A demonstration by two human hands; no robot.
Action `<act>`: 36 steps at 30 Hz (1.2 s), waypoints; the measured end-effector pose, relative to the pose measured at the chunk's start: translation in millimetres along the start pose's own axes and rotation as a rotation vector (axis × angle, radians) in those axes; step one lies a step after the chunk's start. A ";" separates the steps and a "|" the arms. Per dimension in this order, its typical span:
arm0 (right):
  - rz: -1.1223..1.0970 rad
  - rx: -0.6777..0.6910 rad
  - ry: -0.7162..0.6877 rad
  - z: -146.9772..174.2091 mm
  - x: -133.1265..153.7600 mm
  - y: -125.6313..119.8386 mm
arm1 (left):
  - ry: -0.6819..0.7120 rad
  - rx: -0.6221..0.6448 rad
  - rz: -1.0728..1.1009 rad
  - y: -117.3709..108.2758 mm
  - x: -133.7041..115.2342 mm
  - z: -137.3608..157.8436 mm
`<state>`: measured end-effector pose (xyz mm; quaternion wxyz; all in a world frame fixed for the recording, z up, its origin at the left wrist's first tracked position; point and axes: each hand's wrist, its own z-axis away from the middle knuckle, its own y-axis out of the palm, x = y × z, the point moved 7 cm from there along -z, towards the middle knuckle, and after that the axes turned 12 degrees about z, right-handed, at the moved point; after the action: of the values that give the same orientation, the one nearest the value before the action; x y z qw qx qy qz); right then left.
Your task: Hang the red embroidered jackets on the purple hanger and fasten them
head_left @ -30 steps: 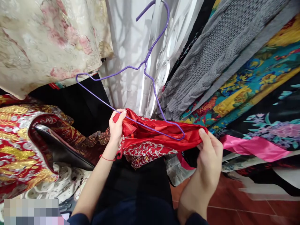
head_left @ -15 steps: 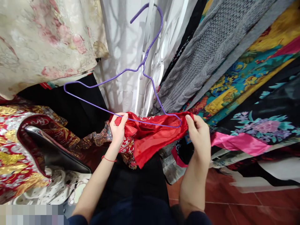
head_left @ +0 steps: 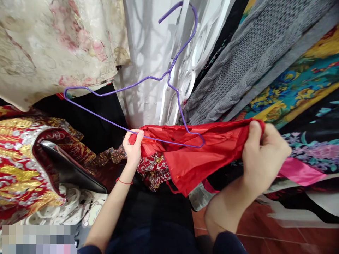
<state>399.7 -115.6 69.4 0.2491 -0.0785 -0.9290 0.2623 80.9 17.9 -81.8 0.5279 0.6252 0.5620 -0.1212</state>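
Observation:
A red garment (head_left: 196, 162) with a shiny lining is stretched between my two hands, its silver-patterned outer side showing below. My left hand (head_left: 133, 146) pinches the garment's edge together with the bottom bar of a purple hanger (head_left: 134, 84). The hanger's right corner lies over the red lining, while its left corner sticks out free. Its hook points up, in front of the white curtain. My right hand (head_left: 263, 155) is closed on the garment's far right edge, well away from the hanger.
Cream floral cloth (head_left: 63, 46) hangs at upper left, above a red and gold brocade garment (head_left: 18, 165). White shoes (head_left: 66, 208) sit below it. A white curtain (head_left: 148, 70) hangs behind. To the right hang a grey knit (head_left: 238, 67) and floral clothes. Red floor tiles (head_left: 254, 225) show at lower right.
My right hand has moved right, pulling the red garment's edge out past the hanger's corner. The left hand has kept its pinch on the cloth and bar.

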 end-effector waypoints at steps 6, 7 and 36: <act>0.042 0.255 -0.054 23.4 -23.2 29.6 | -0.053 0.048 0.019 14.7 14.9 4.3; 0.021 0.261 -0.098 24.4 -16.6 32.4 | -0.049 0.052 0.022 17.7 15.6 6.7; -0.225 0.255 -0.619 -1.7 93.1 108.6 | -0.367 0.335 -0.641 -83.9 30.2 -62.1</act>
<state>321.7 3.3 52.7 -0.0092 0.1393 -0.9230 0.3586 -6.0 68.8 -122.5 0.4458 0.4635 0.5973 -0.4793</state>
